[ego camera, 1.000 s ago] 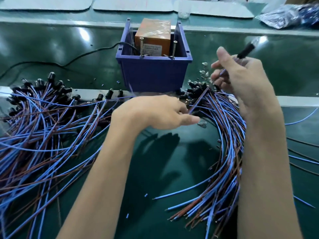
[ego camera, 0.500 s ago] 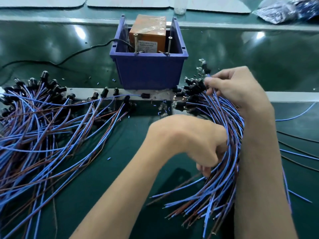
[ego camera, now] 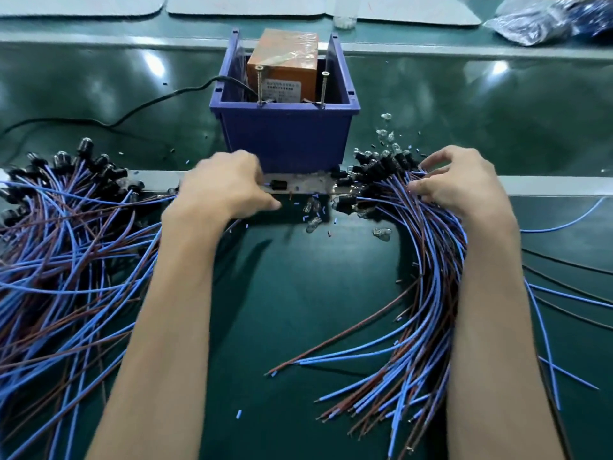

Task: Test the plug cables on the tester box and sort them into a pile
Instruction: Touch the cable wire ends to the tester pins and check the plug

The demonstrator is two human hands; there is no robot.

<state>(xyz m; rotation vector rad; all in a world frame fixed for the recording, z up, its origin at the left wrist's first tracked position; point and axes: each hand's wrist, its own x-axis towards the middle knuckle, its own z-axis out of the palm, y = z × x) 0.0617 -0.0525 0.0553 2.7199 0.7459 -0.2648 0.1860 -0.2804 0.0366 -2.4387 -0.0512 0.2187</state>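
Your left hand (ego camera: 229, 189) has come away from the untested bundle of plug cables (ego camera: 431, 293) and now sits, curled and blurred, over the metal strip (ego camera: 156, 180) just in front of the blue bin (ego camera: 285, 141) that holds the tester box (ego camera: 282, 71); whether it grips anything cannot be told. Your right hand (ego camera: 464, 182) has stayed at the bundle's black plug ends, fingers arched and spread, tips touching the wires without closing on one. The sorted pile (ego camera: 66, 260) lies at your left on the tabletop (ego camera: 298, 293).
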